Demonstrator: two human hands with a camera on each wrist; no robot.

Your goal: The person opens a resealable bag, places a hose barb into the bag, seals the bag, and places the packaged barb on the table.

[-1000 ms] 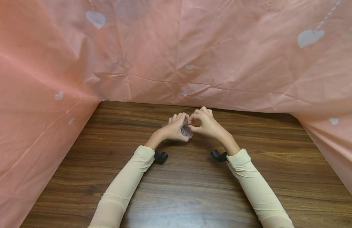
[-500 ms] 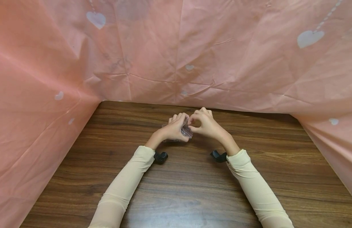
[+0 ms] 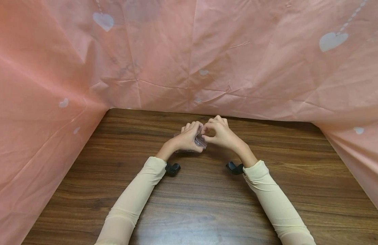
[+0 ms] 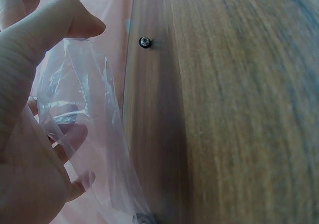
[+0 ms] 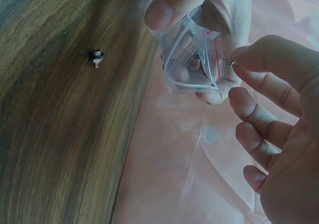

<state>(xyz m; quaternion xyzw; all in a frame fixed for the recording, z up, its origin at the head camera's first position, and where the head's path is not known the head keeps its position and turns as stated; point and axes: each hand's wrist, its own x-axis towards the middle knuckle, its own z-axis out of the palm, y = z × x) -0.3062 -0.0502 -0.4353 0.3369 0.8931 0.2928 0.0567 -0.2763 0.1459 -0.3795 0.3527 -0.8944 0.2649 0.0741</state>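
Note:
My left hand grips a small clear zip bag, its mouth spread apart between thumb and fingers and facing my right hand. Between right thumb and forefinger, a tiny metal piece is pinched right at the red-lined edge of the bag; its exact kind is too small to tell. The other right fingers are loosely bent. On the table lies a small metal fitting with a black ring, below the hands. Something dark and shiny shows at the bag's lower end in the left wrist view.
The brown wood-grain table spreads out in front of me. A pink cloth with white hearts hangs along its back and both sides. Black wrist mounts stick out at the cream sleeves.

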